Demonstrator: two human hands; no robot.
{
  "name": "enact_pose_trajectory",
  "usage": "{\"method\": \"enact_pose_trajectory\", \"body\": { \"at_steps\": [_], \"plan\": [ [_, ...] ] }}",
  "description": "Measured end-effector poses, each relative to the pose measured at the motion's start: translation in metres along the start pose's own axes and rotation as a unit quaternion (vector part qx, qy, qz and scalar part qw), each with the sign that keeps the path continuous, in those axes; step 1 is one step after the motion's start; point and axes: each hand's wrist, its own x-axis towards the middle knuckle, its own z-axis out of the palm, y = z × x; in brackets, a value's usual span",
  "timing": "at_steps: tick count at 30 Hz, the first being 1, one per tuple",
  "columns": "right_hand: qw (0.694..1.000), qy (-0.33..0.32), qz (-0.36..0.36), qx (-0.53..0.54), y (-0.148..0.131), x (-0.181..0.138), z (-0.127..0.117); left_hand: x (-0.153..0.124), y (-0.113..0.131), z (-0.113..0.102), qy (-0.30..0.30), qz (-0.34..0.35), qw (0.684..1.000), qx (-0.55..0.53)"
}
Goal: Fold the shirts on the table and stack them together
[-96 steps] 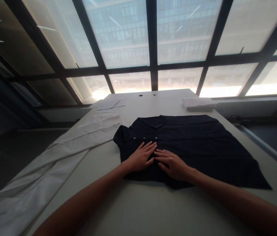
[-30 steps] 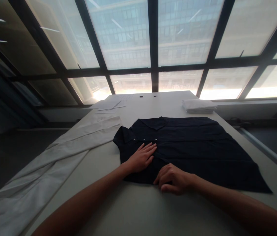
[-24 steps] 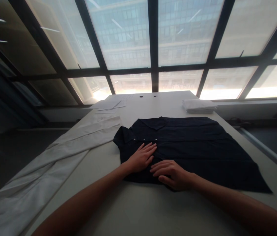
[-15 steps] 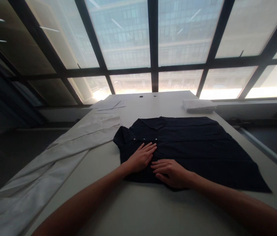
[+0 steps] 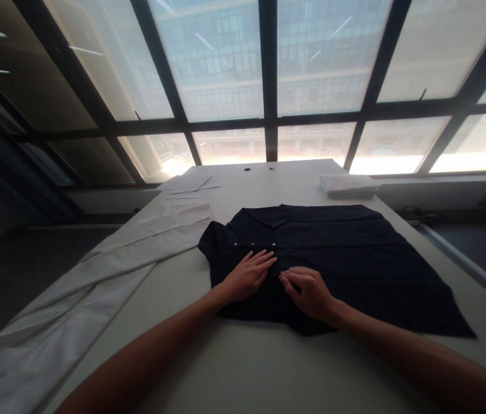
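A dark navy shirt (image 5: 355, 247) lies spread on the white table, its collar to the left and a few small pale buttons along its front. My left hand (image 5: 247, 278) rests flat on the shirt's near side, below the buttons, fingers stretched out. Just right of it, my right hand (image 5: 309, 290) has its fingers curled and thumb drawn in, closed at the shirt's cloth. The fingertips touch the fabric; the fold between them is too dark to make out clearly.
White cloth (image 5: 109, 276) is draped along the left side of the table (image 5: 243, 368). Loose paper sheets (image 5: 191, 184) lie at the far left, and a folded white stack (image 5: 348, 186) sits at the far right. Large windows (image 5: 221, 63) rise behind.
My right hand has shifted slightly right and up, and its fingers have gone from extended to curled together. The left hand and the shirt are nearly unmoved.
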Motion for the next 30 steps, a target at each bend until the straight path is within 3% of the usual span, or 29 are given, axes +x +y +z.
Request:
{"method": "enact_pose_trajectory", "body": {
  "at_steps": [3,9,13,20,26,30],
  "plan": [
    [1.0,0.002,-0.007,0.007,0.003,0.0,0.001,0.0,-0.002,0.001,-0.003,0.008,1.0,0.009],
    [0.988,-0.121,0.066,-0.072,0.014,0.002,0.011,-0.001,-0.005,0.005,-0.004,0.02,0.999,0.032],
    [0.976,-0.154,0.108,-0.111,0.014,0.002,0.013,0.0,-0.006,0.007,0.005,0.009,0.999,0.044],
    [0.967,-0.14,0.158,-0.142,0.018,0.003,0.01,0.001,-0.005,0.008,0.006,-0.036,0.997,0.068],
    [0.953,-0.16,0.197,-0.165,0.042,0.006,0.006,0.001,-0.004,0.006,-0.003,-0.039,0.997,0.073],
    [0.944,-0.14,0.236,-0.184,0.057,0.008,0.003,0.001,-0.003,0.006,-0.002,-0.042,0.997,0.067]
  ]
}}
